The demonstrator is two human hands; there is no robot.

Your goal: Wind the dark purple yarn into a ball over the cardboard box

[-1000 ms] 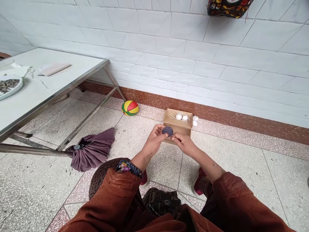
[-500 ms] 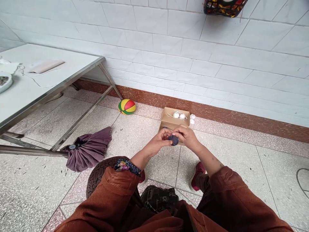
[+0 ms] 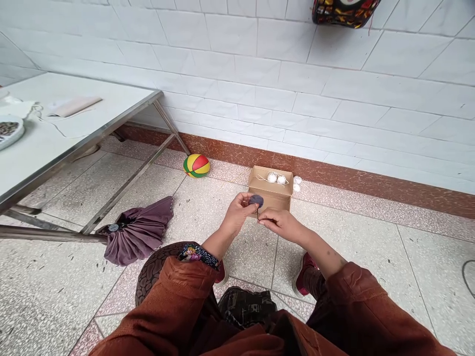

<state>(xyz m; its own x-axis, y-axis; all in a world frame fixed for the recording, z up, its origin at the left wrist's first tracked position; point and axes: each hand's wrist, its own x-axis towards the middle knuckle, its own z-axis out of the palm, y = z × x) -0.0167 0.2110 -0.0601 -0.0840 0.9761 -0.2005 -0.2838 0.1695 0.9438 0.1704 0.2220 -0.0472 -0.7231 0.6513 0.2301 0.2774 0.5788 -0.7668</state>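
My left hand grips a small ball of dark purple-grey yarn between thumb and fingers. From the ball a short dark strand of yarn runs down to my right hand, whose thumb and forefinger pinch its end. Just beyond both hands an open cardboard box rests on the floor, partly hidden by them. Two white yarn balls with loose ends lie in its raised lid. More small white balls sit on the floor beside the lid.
A multicoloured ball lies by the wall near the leg of a white-topped table. On the floor at left is a folded purple umbrella. Between my feet is a black bag. A patterned bag hangs on the tiled wall.
My left hand has moved slightly left and up with the yarn ball. My right hand has drawn down and away from it, and a taut strand now shows between them.
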